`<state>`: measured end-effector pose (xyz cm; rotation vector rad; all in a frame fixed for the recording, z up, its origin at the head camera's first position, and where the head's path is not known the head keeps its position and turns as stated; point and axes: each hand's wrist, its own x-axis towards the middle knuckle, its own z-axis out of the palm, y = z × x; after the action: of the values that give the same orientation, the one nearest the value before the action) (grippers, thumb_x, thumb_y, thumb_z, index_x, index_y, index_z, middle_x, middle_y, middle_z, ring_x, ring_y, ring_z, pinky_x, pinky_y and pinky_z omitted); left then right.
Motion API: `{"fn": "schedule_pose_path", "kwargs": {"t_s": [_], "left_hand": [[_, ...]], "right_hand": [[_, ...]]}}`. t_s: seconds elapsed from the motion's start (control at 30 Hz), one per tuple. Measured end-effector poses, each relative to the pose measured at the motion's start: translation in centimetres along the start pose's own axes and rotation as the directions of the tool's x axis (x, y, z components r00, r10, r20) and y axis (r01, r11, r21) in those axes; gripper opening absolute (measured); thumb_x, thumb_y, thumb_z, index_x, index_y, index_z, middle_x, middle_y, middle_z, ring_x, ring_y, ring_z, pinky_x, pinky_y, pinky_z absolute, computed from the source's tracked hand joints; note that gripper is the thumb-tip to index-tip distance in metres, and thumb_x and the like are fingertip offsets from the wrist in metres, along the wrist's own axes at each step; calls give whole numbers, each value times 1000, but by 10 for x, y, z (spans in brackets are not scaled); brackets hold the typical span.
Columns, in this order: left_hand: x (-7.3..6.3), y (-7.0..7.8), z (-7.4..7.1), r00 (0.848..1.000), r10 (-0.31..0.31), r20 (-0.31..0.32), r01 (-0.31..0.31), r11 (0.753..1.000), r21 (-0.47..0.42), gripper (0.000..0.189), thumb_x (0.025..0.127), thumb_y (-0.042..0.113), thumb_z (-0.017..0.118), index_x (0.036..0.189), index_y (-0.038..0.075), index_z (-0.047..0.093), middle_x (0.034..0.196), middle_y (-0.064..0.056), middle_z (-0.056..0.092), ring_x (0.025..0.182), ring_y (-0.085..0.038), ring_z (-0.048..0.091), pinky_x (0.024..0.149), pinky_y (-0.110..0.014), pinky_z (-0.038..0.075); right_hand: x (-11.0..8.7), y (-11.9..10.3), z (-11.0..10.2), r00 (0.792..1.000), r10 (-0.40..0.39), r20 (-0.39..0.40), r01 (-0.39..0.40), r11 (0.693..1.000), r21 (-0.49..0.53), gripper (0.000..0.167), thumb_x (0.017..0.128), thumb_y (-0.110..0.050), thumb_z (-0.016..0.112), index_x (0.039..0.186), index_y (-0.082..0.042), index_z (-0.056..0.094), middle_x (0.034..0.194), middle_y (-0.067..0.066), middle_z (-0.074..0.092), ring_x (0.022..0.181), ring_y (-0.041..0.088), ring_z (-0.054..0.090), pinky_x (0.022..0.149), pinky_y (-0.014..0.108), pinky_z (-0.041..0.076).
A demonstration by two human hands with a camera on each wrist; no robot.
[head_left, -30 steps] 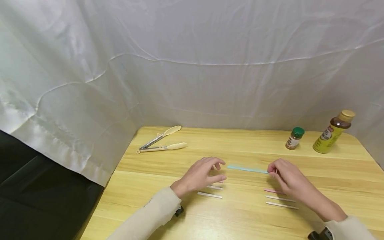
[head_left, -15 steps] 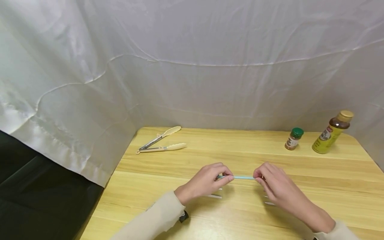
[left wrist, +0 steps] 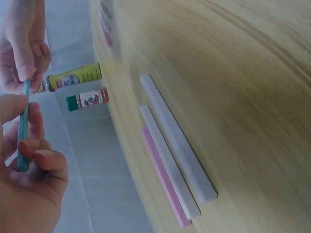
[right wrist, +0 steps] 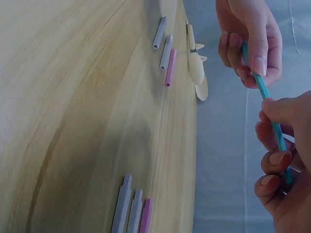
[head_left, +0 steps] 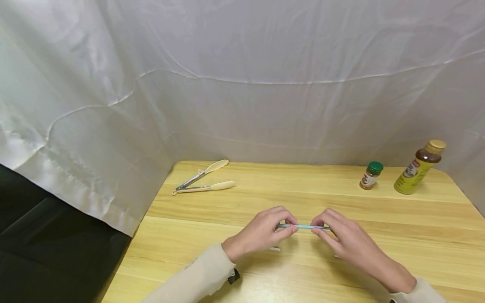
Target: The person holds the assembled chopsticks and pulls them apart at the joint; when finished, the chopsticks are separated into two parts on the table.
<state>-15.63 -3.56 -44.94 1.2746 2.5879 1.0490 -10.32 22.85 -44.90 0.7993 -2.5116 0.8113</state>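
Observation:
A slim teal stick [head_left: 304, 227] spans level between both hands. My left hand [head_left: 261, 230] pinches its left part between thumb and fingers, and my right hand [head_left: 346, 236] pinches its right part, thumbs a short way apart. Below my left hand, two white sticks [left wrist: 180, 141] and a pink stick [left wrist: 165, 177] lie side by side; hollow square ends show in the right wrist view. Near my right hand lie two more white sticks [right wrist: 122, 204] with narrowed tips, and another pink stick [right wrist: 145, 216]. In the head view the hands mostly hide these rows.
Open tongs [head_left: 204, 179] with cream tips lie at the table's back left. A green-capped spice jar [head_left: 369, 176] and a yellow-labelled bottle [head_left: 417, 168] stand at the back right. A grey curtain [head_left: 265, 118] hangs behind the wooden table [head_left: 288, 189].
My left hand, apart from the teal stick a second ago, has taken hold of it. The stick has come nearer the person, and my right hand has slid left toward my left.

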Motion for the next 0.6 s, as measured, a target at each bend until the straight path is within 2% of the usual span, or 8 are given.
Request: {"fn": "schedule_pose_path", "kwargs": {"t_s": [0.3,0.6], "left_hand": [[1,4,2,1000,11,-8,-11,1000,-6,15,111,29,67,116,16,73,106,7,68,75,0,48,66,-10,42],[1,6,-4,999,28,-27,-29,998,-48,11,110,28,69,110,16,71,101,8,66,71,0,44,62,-12,39]], "right_hand": [[3,-4,2,999,-27,-26,27,1000,5,32,89,-5,88,103,-27,70,98,-21,66,85,-5,59,64,19,49],[6,-5,-2,999,-31,-37,34,995,90,34,89,2,85,98,-26,68,94,-20,61,79,-6,52,63,18,47]]}}
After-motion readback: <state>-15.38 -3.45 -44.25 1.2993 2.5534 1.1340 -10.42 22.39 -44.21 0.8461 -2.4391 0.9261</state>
